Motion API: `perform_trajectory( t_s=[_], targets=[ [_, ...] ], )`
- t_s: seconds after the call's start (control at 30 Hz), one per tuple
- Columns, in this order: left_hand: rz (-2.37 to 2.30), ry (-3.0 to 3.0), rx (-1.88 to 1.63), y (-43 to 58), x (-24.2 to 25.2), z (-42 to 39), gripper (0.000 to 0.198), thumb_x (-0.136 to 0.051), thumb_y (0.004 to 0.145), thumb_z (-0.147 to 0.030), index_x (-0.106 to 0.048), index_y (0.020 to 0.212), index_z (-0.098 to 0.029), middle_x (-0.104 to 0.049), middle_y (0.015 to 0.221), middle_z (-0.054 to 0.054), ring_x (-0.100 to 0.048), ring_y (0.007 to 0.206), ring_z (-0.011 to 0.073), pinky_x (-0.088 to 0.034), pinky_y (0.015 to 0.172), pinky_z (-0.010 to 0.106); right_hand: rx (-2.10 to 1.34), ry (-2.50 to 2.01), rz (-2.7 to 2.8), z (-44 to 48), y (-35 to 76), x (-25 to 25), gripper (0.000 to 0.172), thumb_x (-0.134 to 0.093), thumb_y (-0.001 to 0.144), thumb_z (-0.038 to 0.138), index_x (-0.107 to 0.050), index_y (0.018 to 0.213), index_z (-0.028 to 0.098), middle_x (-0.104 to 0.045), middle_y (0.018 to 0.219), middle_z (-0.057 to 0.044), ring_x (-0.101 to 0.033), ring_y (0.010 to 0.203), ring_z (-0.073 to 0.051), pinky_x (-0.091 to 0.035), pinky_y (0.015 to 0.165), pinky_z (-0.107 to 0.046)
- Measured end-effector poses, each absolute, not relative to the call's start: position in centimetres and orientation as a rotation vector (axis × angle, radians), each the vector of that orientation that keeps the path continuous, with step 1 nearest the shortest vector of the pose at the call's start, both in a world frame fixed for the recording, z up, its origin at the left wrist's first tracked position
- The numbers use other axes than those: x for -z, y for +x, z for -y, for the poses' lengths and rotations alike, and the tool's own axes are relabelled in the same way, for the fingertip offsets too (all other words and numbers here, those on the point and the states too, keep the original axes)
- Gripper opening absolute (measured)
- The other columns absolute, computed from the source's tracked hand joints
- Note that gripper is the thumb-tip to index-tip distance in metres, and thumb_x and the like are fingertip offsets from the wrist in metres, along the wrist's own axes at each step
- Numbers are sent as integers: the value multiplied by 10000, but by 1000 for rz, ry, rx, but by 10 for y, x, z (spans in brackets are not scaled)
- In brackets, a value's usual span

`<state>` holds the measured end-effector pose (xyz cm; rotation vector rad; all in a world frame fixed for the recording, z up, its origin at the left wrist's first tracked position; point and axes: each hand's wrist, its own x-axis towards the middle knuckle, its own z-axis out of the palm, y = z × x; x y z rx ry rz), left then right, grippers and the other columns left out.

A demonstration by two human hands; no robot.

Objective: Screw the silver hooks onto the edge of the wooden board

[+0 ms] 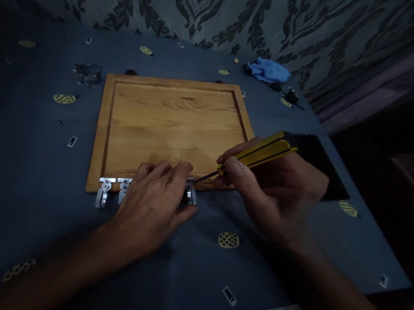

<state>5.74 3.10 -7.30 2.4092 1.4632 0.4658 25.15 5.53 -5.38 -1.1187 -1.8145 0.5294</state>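
Observation:
A framed wooden panel (174,118) lies flat on the table. Metal clip-like hinges (105,191) line its near edge. My left hand (152,203) lies over that edge, its fingers curled round a hinge (191,194) and covering part of the row. In my right hand (269,187) is a screwdriver (264,152) with a yellow and black handle, held tilted. Its thin shaft points left, and the tip reaches the hinge beside my left fingers; whether it sits in a screw is too small to tell.
Loose metal hinges (87,73) and a small screw (60,123) lie at the back left of the patterned blue tablecloth (194,285). A blue cloth (268,69) is at the back right. A dark flat object (322,169) rests behind my right hand. Patterned wallpaper rises behind the table.

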Motion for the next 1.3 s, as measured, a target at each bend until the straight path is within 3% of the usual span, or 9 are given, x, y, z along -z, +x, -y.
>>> perform_trajectory(
  t_s=[0.33, 0.6, 0.83, 1.0, 1.17, 1.3],
  targets=[
    [-1465, 2412, -460, 58, 72, -31, 488, -799, 869, -342, -549, 1238, -145, -733, 1114, 123, -671, 1051, 321, -482, 895, 439, -458, -1104, 1871, -57, 246, 50, 48, -707, 949, 275, -697, 904, 263, -726, 788, 11, -686, 650, -173, -598, 640, -364],
    [-1478, 2413, -410, 59, 71, -32, 463, -800, 869, -351, -566, 1213, -148, -738, 1064, 108, -672, 1034, 316, -483, 897, 445, -429, -1099, 1953, -53, 254, 49, 35, -694, 961, 274, -704, 930, 260, -768, 868, 4, -735, 722, -181, -614, 720, -359],
    [-1429, 2448, -402, 57, 69, -31, 457, -800, 873, -325, -560, 1219, -146, -736, 1097, 113, -670, 1026, 306, -491, 891, 434, -485, -1080, 1857, -45, 261, 58, 72, -693, 960, 213, -722, 921, 266, -754, 832, 27, -721, 661, -155, -590, 691, -330],
    [-1371, 2466, -501, 52, 64, -29, 519, -817, 863, -343, -545, 1250, -130, -729, 1116, 118, -672, 1036, 305, -505, 910, 424, -526, -1159, 1814, -45, 262, 63, 38, -681, 975, 281, -711, 964, 259, -756, 849, 8, -738, 688, -171, -592, 644, -319],
    [-1425, 2504, -572, 40, 47, -34, 261, -665, 978, -373, -619, 1109, -153, -727, 1088, 104, -673, 1039, 308, -520, 900, 441, -559, -1160, 1818, -49, 266, 71, 137, -674, 976, 363, -731, 978, 238, -764, 836, -20, -726, 645, -171, -598, 604, -312],
    [-1523, 2425, -718, 12, 48, -53, 145, -563, 1017, -270, -627, 1114, -185, -733, 1107, 67, -682, 1056, 250, -530, 904, 390, -573, -1161, 1776, -57, 270, 79, 231, -676, 963, 456, -737, 943, 235, -770, 795, -26, -726, 609, -186, -627, 622, -342]
  ],
)
